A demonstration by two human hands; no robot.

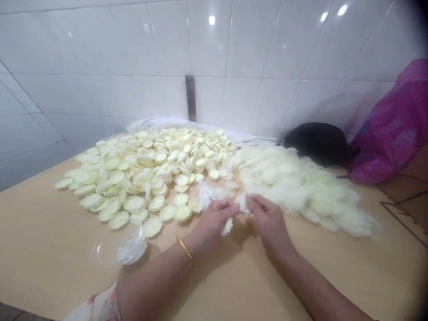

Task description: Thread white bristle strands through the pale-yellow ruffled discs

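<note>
The left hand [214,218], a gold bangle [186,251] on its wrist, pinches a small pale-yellow pleated rosette [227,226] just above the tan wooden table [50,223], near its middle. The right hand [267,218] closes its fingertips on a white frilled scrap [241,203] that sits between the two hands. Both are light fingertip pinches, so the rosette could slip and drop among the loose pieces just beyond, or its pleats could crush under a harder thumb. The left forearm passes just right of a clear plastic bowl [110,249] holding a shallow white layer, paste or liquid I cannot tell; a sideways nudge might tip it. Far left spreads a heap of pale-yellow pleated discs [150,169], far right a heap of white fluffy pieces [301,187], with a black bag [317,140] and a magenta plastic bag [391,129] behind, contents hidden.
</note>
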